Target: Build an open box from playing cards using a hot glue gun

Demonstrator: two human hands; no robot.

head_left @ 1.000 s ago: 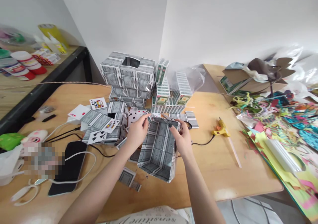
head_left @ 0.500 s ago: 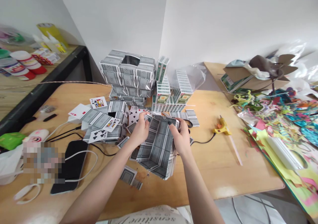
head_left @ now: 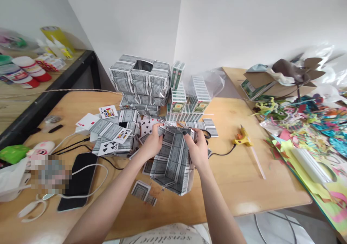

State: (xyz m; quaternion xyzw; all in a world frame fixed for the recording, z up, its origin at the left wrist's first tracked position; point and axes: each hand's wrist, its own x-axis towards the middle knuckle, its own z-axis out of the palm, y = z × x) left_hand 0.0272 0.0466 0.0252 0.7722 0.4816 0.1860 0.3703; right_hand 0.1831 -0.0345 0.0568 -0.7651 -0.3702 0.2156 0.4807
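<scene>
I judge the card box [head_left: 176,161] light and crushable, best held by its edges, where left hand [head_left: 152,143] and right hand [head_left: 198,148] pinch it.

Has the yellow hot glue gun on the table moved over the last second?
No. The yellow hot glue gun lies in the same place and direction against the wooden table's right front corner; only the view shifted slightly.

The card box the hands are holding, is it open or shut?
Open. The side of the card box facing the camera has no cover over it, so its patterned inside shows.
</scene>
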